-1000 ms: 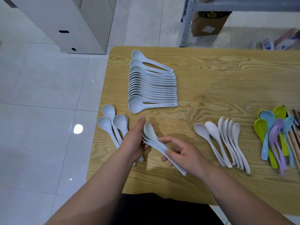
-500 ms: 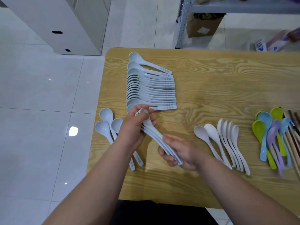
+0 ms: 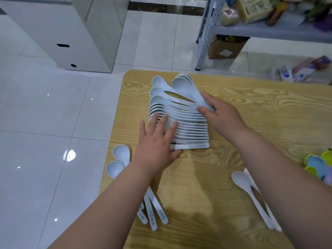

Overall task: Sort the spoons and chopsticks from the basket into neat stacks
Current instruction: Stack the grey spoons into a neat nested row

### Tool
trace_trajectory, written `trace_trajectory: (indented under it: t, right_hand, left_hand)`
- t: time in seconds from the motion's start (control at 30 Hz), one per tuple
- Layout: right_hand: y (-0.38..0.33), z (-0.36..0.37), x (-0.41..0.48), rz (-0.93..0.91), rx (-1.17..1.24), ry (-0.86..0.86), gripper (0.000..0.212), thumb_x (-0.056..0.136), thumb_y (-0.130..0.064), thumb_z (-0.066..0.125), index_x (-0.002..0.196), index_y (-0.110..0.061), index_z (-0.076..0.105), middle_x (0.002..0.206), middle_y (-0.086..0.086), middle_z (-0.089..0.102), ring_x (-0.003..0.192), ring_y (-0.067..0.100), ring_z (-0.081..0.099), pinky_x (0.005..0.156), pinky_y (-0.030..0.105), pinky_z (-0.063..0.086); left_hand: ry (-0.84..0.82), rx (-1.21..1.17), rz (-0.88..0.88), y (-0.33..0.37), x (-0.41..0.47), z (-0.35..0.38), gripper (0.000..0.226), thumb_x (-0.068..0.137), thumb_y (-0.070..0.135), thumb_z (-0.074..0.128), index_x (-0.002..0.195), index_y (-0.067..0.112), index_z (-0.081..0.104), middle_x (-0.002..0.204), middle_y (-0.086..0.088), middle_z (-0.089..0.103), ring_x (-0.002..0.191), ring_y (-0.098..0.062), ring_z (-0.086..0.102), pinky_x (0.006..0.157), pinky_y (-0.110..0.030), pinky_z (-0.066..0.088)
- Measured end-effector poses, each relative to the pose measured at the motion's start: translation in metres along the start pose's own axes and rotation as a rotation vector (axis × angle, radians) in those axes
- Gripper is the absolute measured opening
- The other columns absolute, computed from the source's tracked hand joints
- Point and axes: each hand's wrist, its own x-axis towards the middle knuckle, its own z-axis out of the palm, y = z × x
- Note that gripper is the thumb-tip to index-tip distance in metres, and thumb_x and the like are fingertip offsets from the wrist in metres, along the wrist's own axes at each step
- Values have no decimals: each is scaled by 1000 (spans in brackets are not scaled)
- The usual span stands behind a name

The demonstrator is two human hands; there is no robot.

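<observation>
**Spoon bundle held at the row's far end**

Loose pale spoons (image 3: pixel 118 162) lie at the tabletop's (image 3: pixel 251 114) left edge, partly hidden by the left forearm. White spoons (image 3: pixel 248 187) and coloured spoons (image 3: pixel 316 164) lie toward the right edge. The left hand (image 3: pixel 158 142) rests flat, fingers spread, on the spoon row (image 3: pixel 190 130) near the far left corner. The right hand (image 3: pixel 221 114) grips a nested bundle (image 3: pixel 186 88) by its handles, over the row's far end.

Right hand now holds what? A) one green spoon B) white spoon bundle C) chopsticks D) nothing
B: the right hand grips a nested spoon bundle, white, at the far end of the row.
</observation>
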Motion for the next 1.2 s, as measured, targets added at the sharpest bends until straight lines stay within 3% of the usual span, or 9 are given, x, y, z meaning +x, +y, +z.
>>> trace_trajectory:
  t: [0.1,0.27,0.4,0.63,0.83,0.93,1.03,1.1,1.2]
  right_hand:
    - [0,6,41,-6,-133,40,58,99,-46,56,153,-40,36,153,-3,48,138,21,46,107,31,38]
    - [-1,16,94,23,-287,18,61,101,-47,53,156,-39,29,153,7,46,137,30,44,106,35,37]
    - [1,22,117,-27,-395,-84,61,101,-48,51,157,-42,25,152,9,45,137,31,44,105,36,38]
    - [-4,32,118,-288,-622,-229,55,106,-49,33,158,-39,20,123,9,53,108,32,55,79,35,37]
    - [12,36,101,-373,-531,-198,45,106,-34,43,150,-29,43,122,7,52,114,30,42,102,38,35]
    - [13,38,91,-412,-425,-206,40,101,-18,51,140,-18,56,128,6,53,121,28,40,104,29,27]
    - [8,44,82,-362,-380,-260,35,93,-12,51,127,-11,57,127,6,52,123,26,44,106,34,35]
    - [4,47,78,-322,-358,-270,30,93,-14,49,123,-10,56,122,5,51,119,25,44,103,38,38]
    - [2,53,71,-308,-338,-255,39,97,-17,49,135,-11,52,127,6,52,122,26,41,105,35,31]
  left_hand:
    - [-58,33,45,2,7,9,92,87,70,50,159,29,10,168,-9,-1,153,-36,-13,120,-63,-1]
    - [55,57,75,-3,13,25,85,83,63,62,154,23,36,163,-14,26,151,-42,11,119,-65,13]
    - [111,56,93,-6,14,29,84,80,61,67,150,21,44,158,-15,35,149,-43,19,117,-66,20]
    - [150,55,91,-10,14,30,79,80,56,69,148,22,47,156,-16,39,148,-42,26,116,-64,24]
    - [194,72,76,-8,12,30,74,79,53,69,144,22,51,151,-14,45,143,-40,33,111,-62,30]
    - [239,74,75,-7,11,31,70,75,50,70,137,20,58,144,-14,52,133,-39,41,105,-58,32]
    - [294,73,92,-4,8,33,65,71,47,72,128,16,63,136,-15,57,125,-37,47,101,-53,32]
    - [294,77,99,-1,6,33,63,72,44,71,128,15,63,139,-15,54,132,-39,45,107,-56,32]
    - [198,83,69,2,8,30,74,76,46,66,141,14,53,154,-17,41,147,-45,26,115,-67,22]
